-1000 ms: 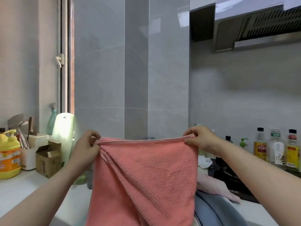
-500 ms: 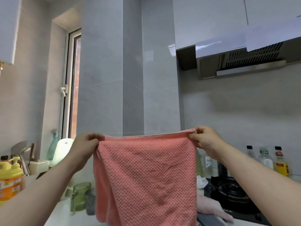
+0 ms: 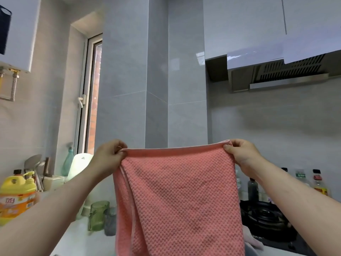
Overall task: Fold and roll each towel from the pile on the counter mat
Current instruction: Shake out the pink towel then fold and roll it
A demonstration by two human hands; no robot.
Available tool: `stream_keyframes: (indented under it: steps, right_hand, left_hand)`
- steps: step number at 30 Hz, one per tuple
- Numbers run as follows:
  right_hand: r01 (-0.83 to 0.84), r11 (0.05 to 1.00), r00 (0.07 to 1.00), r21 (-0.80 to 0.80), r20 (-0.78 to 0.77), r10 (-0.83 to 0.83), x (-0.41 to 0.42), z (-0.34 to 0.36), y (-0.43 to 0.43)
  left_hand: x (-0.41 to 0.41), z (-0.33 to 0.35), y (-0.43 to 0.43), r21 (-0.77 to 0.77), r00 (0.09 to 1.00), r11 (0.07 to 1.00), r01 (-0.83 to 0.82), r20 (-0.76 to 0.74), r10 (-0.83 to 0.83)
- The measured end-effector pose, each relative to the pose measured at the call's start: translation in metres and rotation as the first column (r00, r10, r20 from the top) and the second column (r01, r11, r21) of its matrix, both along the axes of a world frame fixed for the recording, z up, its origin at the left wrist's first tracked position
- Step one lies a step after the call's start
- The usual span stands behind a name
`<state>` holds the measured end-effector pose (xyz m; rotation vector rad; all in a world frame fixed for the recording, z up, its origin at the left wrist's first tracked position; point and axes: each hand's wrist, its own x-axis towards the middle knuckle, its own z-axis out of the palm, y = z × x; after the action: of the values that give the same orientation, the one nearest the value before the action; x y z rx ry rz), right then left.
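Observation:
A pink waffle-weave towel (image 3: 177, 196) hangs in the air in front of me, stretched flat along its top edge. My left hand (image 3: 108, 157) pinches the top left corner, and my right hand (image 3: 241, 154) pinches the top right corner. The cloth drops straight down out of the bottom of the frame, with a fold running down its left side. A strip of another pale pink towel (image 3: 252, 241) shows just right of it near the bottom. The counter mat and the rest of the pile are hidden behind the hanging towel.
A yellow dish-soap bottle (image 3: 17, 196), a utensil holder (image 3: 38, 174) and a green glass mug (image 3: 97, 215) stand on the counter at left. A gas stove (image 3: 265, 220) and several sauce bottles (image 3: 317, 183) sit at right, under a range hood (image 3: 287, 76).
Both hands have kept their hold and raised the towel, pulling its top edge tighter and flatter. My view has tilted upward, showing more wall and the range hood.

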<state>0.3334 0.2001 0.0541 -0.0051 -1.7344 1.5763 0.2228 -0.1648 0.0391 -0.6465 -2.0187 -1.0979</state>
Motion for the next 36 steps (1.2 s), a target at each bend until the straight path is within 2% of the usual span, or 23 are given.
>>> stream_keyframes:
  steps: [4,7,13,19,22,25,29,32,34,36]
  right_hand:
    - [-0.051,0.999,0.997,0.008,0.05,0.051,0.011,-0.003,-0.004]
    - [-0.106,0.994,0.991,0.008,0.08,0.105,0.022,-0.003,-0.006]
    - [-0.249,0.962,0.957,-0.11,0.125,0.262,0.033,0.0,0.0]
    - [-0.218,0.964,0.965,-0.154,0.113,0.236,0.006,-0.029,-0.002]
    - [-0.17,0.967,0.96,-0.189,0.189,0.206,-0.016,-0.052,0.003]
    - [-0.078,0.985,0.953,-0.154,0.278,0.119,-0.046,-0.082,0.012]
    - [0.077,0.996,0.935,-0.047,0.349,-0.056,-0.085,-0.122,0.016]
    - [0.158,0.987,0.91,-0.026,0.393,-0.135,-0.117,-0.152,0.02]
    - [0.157,0.983,0.895,-0.096,0.435,-0.1,-0.14,-0.17,0.019]
    - [0.123,0.964,0.881,-0.234,0.473,0.003,-0.163,-0.187,0.018]
  left_hand:
    - [0.01,0.002,-0.005,0.179,0.965,0.968,0.175,0.166,-0.205]
    - [0.017,0.002,-0.014,0.325,0.905,0.908,0.264,0.243,-0.35]
    - [0.023,0.011,-0.033,0.525,0.767,0.793,0.307,0.356,-0.533]
    - [-0.006,-0.019,-0.023,0.504,0.808,0.84,0.202,0.4,-0.434]
    - [-0.031,-0.049,-0.012,0.507,0.806,0.85,0.143,0.438,-0.397]
    - [-0.053,-0.078,0.002,0.479,0.815,0.872,0.097,0.464,-0.345]
    - [-0.085,-0.115,0.021,0.316,0.886,0.949,0.002,0.439,-0.148]
    - [-0.119,-0.146,0.032,0.181,0.912,0.978,-0.1,0.41,0.017]
    - [-0.14,-0.164,0.042,0.243,0.894,0.962,-0.127,0.448,0.005]
    - [-0.156,-0.183,0.054,0.477,0.83,0.869,-0.134,0.533,-0.164]
